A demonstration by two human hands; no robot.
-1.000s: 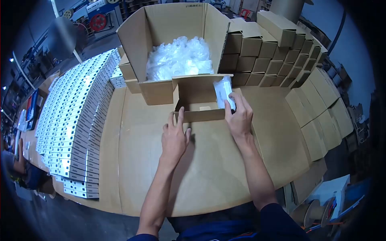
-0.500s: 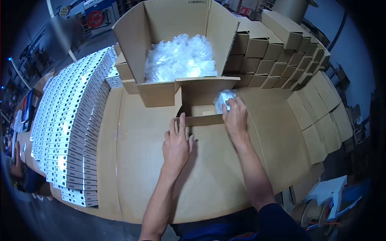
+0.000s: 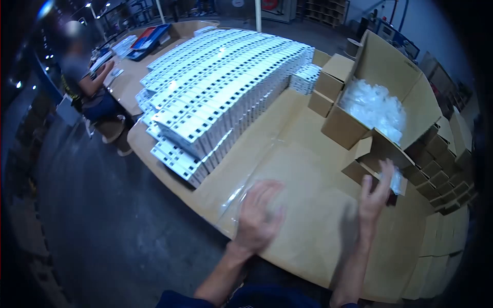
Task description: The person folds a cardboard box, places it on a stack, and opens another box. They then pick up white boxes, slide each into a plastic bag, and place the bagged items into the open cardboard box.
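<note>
My right hand (image 3: 375,200) is raised near the small open carton (image 3: 354,171), fingers apart and holding nothing I can see. A plastic-wrapped item (image 3: 396,181) shows at the carton's right end, partly behind my fingers. Over the cardboard-covered table (image 3: 303,205) hangs my left hand (image 3: 259,218), blurred by motion. Its thumb stands off from loosely curved fingers, with nothing visible in them. Rows of small white boxes (image 3: 226,77) are stacked to the left of the hands.
Behind the small carton stands a large carton (image 3: 344,126) holding clear plastic bags (image 3: 377,108). Several brown boxes (image 3: 441,164) are piled at the right, with folded cartons (image 3: 441,236) nearer. Another person (image 3: 84,77) sits at a table on the left, by a blue tray (image 3: 149,43).
The view has swung left toward the white boxes. My right hand has let go of the wrapped item, which stays in the small carton. My left hand has left the carton's front edge.
</note>
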